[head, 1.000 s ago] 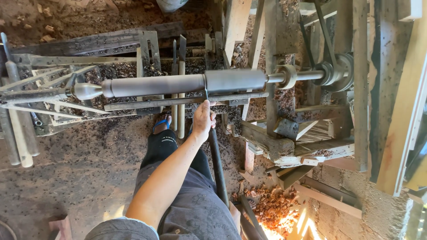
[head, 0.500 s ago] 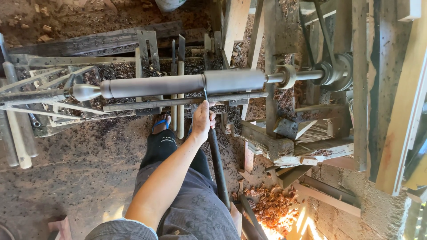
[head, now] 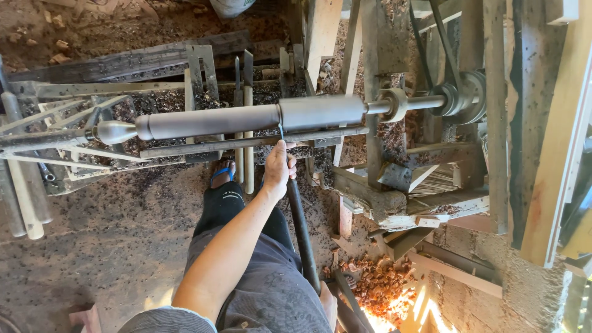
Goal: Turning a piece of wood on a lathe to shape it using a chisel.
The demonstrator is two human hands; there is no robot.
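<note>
Pale wooden poles (head: 24,197) lie at far left; orange wood chips (head: 379,287) pile near right; dark shavings (head: 123,209) cover the floor.

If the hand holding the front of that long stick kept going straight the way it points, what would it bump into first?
Probably the tool-rest bar just ahead of the left hand, then the grey turned piece on the lathe. The tool tip already seems to touch that piece, though depth is hard to judge.

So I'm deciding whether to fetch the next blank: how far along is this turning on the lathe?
The workpiece is already round along its length. In hand: the left hand steadies a long chisel at mid-length, the right hand holding its handle end. A step in thickness remains there.
</note>
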